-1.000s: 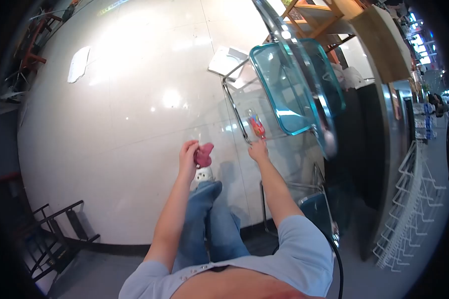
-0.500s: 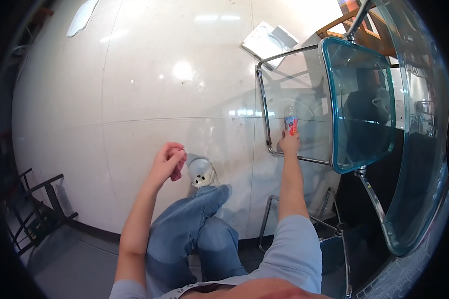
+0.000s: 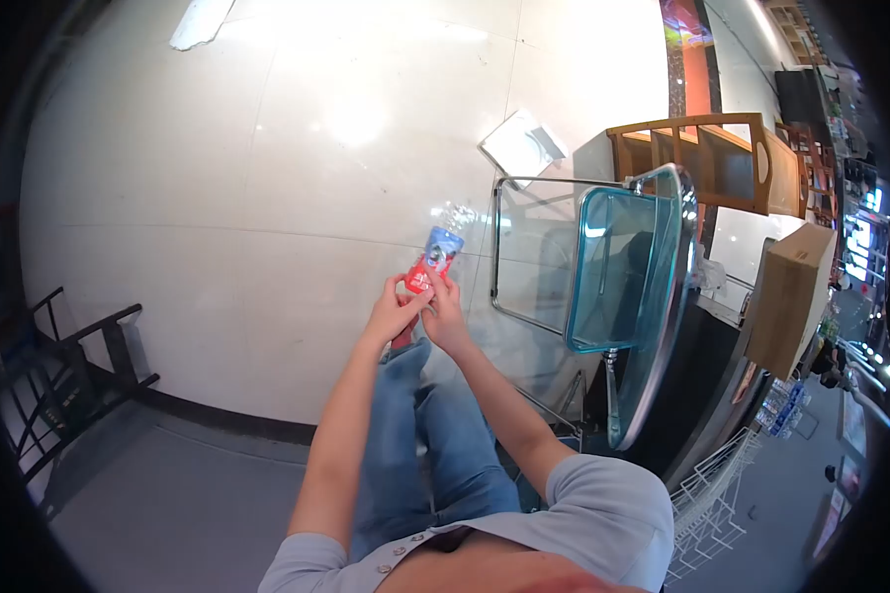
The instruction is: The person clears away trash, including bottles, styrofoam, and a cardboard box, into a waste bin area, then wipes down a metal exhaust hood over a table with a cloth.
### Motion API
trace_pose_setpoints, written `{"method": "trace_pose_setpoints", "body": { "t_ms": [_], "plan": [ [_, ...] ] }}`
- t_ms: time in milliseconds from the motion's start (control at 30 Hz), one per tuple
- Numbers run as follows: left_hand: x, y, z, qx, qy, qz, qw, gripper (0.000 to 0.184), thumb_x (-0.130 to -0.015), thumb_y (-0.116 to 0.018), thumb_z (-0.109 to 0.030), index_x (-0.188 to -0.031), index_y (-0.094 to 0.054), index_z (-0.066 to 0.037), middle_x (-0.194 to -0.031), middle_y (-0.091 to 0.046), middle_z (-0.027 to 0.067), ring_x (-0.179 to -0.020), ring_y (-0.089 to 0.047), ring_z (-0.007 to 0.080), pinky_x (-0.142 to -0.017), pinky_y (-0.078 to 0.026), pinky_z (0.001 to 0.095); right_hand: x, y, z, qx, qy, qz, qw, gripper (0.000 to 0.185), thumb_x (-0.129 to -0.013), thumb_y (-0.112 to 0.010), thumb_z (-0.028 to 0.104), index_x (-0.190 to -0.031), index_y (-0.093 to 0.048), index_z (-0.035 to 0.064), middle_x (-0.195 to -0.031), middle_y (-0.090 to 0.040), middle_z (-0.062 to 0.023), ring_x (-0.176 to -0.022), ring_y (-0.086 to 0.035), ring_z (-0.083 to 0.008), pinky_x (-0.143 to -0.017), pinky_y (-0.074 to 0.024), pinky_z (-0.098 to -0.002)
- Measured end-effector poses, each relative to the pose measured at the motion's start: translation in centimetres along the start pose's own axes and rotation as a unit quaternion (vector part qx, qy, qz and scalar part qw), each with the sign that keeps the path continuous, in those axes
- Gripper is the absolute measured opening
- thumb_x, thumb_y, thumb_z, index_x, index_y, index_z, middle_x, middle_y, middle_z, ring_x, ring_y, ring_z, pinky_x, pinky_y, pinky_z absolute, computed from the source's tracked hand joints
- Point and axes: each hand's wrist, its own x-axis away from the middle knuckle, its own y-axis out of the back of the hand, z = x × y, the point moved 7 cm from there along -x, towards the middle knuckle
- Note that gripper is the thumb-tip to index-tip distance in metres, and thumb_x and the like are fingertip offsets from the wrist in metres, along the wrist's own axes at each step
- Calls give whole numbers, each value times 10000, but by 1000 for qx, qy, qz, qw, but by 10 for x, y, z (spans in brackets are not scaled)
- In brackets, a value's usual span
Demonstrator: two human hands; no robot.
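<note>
Head view: left grip (image 3: 393, 313) and right grip (image 3: 445, 309) now both pinch the bottle (image 3: 442, 247); earlier, only the right held it.

Glare whitens the pale tiled surface (image 3: 351, 128), while black vignetting and curved distortion ring the edges.

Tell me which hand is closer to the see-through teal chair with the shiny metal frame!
Right. In view, the right hand is left of the chair, not touching; the left hand is farther left.

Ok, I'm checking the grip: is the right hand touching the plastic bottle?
Touching: the head view shows the right hand closed against the red lower part of the plastic bottle, no gap visible.
</note>
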Motion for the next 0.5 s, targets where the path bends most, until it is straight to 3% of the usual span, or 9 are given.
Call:
{"method": "trace_pose_setpoints", "body": {
  "t_ms": [67,167,233,267,367,433,467,500],
  "plan": [
    [7,14,-38,-30,-18,-35,999,704,-737,-719,-360,-1236,-376,-1,-803,-597,93,-685,-580,136,-584,-471,254,-17,2,46,-10,79,-17,997,710,-740,-455,-128,-1373,-309,159,-1267,-301,-170,-1165,-421,-312,-889,-471,-346],
    [4,28,-99,-58,-42,-67,995,703,-741,-718,-339,-1231,-356,14,-792,-591,107,-671,-586,143,-578,-475,260,-58,18,97,-93,46,17,994,708,-743,-419,-152,-1375,-304,144,-1252,-331,-172,-1170,-430,-307,-886,-473,-337],
    [-2,32,-150,10,-75,-102,992,600,-795,-682,-272,-1196,-330,4,-819,-574,128,-526,-562,124,-405,-432,238,-87,35,125,-91,46,13,995,701,-746,-439,-130,-1378,-298,141,-1219,-377,-189,-1125,-470,-289,-859,-487,-324],
    [-24,37,-153,-31,-127,-143,981,514,-804,-672,-269,-1112,-361,1,-780,-577,126,-495,-554,129,-382,-424,250,-108,43,132,-61,48,18,997,693,-750,-450,-112,-1378,-298,138,-1206,-391,-198,-1103,-482,-295,-849,-488,-319],
    [-73,24,-204,-60,-112,-172,977,452,-807,-667,-274,-1029,-373,-12,-732,-578,112,-487,-549,129,-376,-420,252,-178,73,138,7,70,-6,998,688,-753,-496,-45,-1382,-280,133,-1179,-441,-233,-1045,-513,-326,-829,-481,-338],
    [-110,6,-244,-93,-76,-161,980,432,-806,-663,-281,-987,-374,-16,-692,-575,105,-494,-546,126,-389,-427,253,-221,90,123,50,21,-25,998,738,-729,-513,-6,-1393,-232,154,-1047,-525,-251,-995,-525,-374,-859,-436,-400],
    [-133,1,-257,-86,-72,-172,979,427,-801,-666,-285,-969,-380,-16,-693,-575,106,-496,-541,124,-407,-429,252,-241,105,108,20,3,-89,996,719,-736,-521,20,-1381,-207,72,-996,-569,-256,-960,-556,-363,-836,-444,-403],
    [-155,-6,-268,-73,-65,-187,977,422,-796,-669,-289,-951,-387,-16,-694,-575,107,-497,-536,122,-425,-432,251,-256,127,93,-24,-89,-148,985,687,-744,-523,45,-1359,-220,33,-1004,-571,-259,-959,-560,-356,-829,-448,-403]
  ]
}}
